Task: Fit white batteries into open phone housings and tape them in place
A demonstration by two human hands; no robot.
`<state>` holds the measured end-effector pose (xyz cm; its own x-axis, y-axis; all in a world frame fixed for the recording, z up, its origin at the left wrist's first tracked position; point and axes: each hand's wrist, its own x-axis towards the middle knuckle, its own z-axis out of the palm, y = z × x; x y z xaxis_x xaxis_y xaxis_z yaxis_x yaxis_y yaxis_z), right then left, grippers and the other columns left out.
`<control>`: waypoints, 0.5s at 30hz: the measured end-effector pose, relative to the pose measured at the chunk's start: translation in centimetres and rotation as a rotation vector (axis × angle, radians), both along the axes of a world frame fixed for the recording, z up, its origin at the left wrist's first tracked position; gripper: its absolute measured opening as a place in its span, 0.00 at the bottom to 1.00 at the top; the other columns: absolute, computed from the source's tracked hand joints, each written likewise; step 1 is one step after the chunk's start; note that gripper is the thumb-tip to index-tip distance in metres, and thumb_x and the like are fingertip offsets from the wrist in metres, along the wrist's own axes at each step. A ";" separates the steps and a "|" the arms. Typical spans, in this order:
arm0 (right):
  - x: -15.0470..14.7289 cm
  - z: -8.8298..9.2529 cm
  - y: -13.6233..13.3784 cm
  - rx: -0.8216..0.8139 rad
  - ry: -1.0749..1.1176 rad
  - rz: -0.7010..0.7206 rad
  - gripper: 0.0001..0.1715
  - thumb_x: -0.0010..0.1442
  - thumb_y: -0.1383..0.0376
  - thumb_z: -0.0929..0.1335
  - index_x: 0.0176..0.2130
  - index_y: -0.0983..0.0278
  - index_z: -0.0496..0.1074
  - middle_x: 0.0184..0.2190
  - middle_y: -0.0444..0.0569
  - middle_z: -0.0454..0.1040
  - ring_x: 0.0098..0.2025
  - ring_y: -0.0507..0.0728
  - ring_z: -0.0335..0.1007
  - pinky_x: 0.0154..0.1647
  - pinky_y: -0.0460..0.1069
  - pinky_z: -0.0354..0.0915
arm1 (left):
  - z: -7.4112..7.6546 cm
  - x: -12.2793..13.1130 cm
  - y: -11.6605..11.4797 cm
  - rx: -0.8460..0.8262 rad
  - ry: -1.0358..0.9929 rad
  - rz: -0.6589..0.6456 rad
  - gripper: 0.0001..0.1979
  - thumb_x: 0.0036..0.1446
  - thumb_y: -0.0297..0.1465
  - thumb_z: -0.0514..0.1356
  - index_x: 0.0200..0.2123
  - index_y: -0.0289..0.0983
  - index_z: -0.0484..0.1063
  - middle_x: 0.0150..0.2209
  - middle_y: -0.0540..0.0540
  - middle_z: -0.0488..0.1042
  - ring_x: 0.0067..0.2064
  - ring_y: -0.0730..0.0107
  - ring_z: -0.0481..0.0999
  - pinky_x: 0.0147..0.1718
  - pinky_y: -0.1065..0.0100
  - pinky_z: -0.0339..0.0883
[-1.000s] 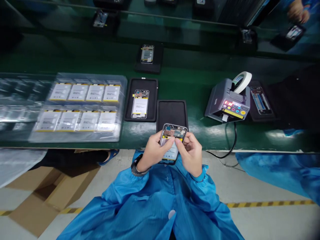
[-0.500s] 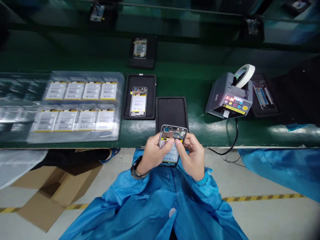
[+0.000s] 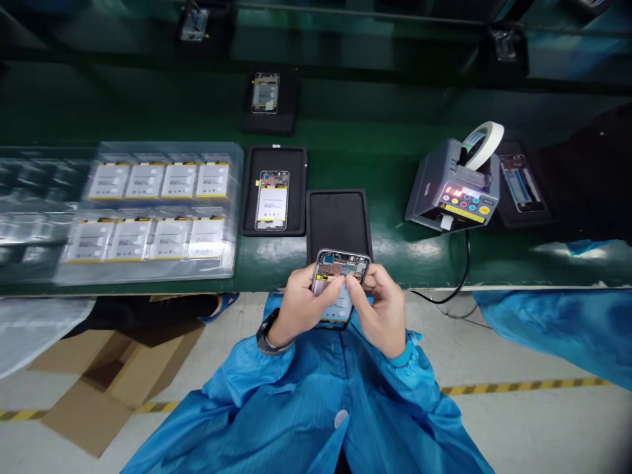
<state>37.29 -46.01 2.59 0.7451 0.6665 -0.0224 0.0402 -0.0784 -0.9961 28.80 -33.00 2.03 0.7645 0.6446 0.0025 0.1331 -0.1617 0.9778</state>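
Note:
Both hands hold an opened smartphone [image 3: 340, 268] at the bench's front edge, its circuit board and white battery [image 3: 338, 309] facing up. My left hand [image 3: 307, 299] is closed round its left side, and my right hand [image 3: 381, 308] grips the right side. The two thumbs press close together near the battery's upper edge, by a yellow strip; what lies under the thumb tips is hidden. Just beyond the phone lies a black tray [image 3: 338, 220], its near end partly covered by the phone. Left of that, a second black tray [image 3: 251, 210] bears another opened phone [image 3: 272, 199].
A clear plastic tray [image 3: 148, 271] with several batteries lies at the left. A tape dispenser [image 3: 434, 187] with a white tape roll stands to the right, its black cable [image 3: 467, 263] hanging over the edge. Farther back is another phone [image 3: 265, 92]. An open carton [image 3: 93, 408] sits on the floor.
The hands and phone stay almost in place, thumbs still pressed together. The view has shifted slightly, so the trays and the far phone appear a little farther left.

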 end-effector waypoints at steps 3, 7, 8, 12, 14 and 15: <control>0.1 -0.2 -0.1 -0.019 -0.046 -0.010 0.08 0.71 0.59 0.69 0.43 0.62 0.73 0.32 0.45 0.79 0.29 0.52 0.72 0.32 0.45 0.67 | 0.0 0.0 -0.1 -0.017 0.006 -0.006 0.10 0.56 0.36 0.64 0.31 0.33 0.79 0.25 0.47 0.79 0.25 0.72 0.73 0.25 0.73 0.66; 0.0 -0.4 0.2 -0.023 -0.039 -0.011 0.10 0.71 0.58 0.69 0.40 0.61 0.71 0.29 0.44 0.76 0.27 0.52 0.69 0.30 0.46 0.65 | 0.2 0.1 -0.2 -0.079 0.058 0.022 0.12 0.54 0.37 0.65 0.31 0.33 0.80 0.26 0.47 0.78 0.26 0.70 0.72 0.26 0.72 0.67; -0.1 -0.5 0.4 -0.019 -0.022 -0.014 0.10 0.70 0.57 0.69 0.40 0.61 0.70 0.29 0.44 0.76 0.27 0.52 0.69 0.29 0.46 0.65 | 0.2 0.2 -0.2 -0.108 0.065 0.031 0.12 0.53 0.38 0.65 0.31 0.33 0.80 0.26 0.46 0.79 0.27 0.70 0.73 0.27 0.72 0.68; 0.0 -1.1 1.2 -0.025 0.074 -0.033 0.15 0.68 0.52 0.70 0.40 0.61 0.71 0.27 0.44 0.75 0.27 0.53 0.70 0.28 0.47 0.66 | -0.4 0.6 -0.1 -0.280 0.074 0.046 0.15 0.51 0.41 0.68 0.33 0.34 0.80 0.30 0.45 0.81 0.29 0.68 0.75 0.27 0.71 0.70; 1.7 -1.5 0.9 -0.040 0.128 -0.036 0.19 0.65 0.49 0.72 0.38 0.62 0.73 0.24 0.43 0.74 0.26 0.53 0.71 0.27 0.47 0.66 | -1.3 1.1 0.2 -0.419 0.099 0.033 0.18 0.50 0.44 0.71 0.35 0.34 0.80 0.30 0.45 0.81 0.28 0.67 0.76 0.26 0.70 0.70; 3.1 -1.8 0.4 -0.040 0.138 -0.081 0.21 0.62 0.48 0.73 0.38 0.63 0.74 0.23 0.43 0.74 0.25 0.53 0.71 0.25 0.47 0.66 | -1.8 1.3 0.5 -0.501 0.118 0.024 0.21 0.49 0.46 0.72 0.36 0.34 0.79 0.30 0.45 0.81 0.27 0.67 0.76 0.26 0.70 0.70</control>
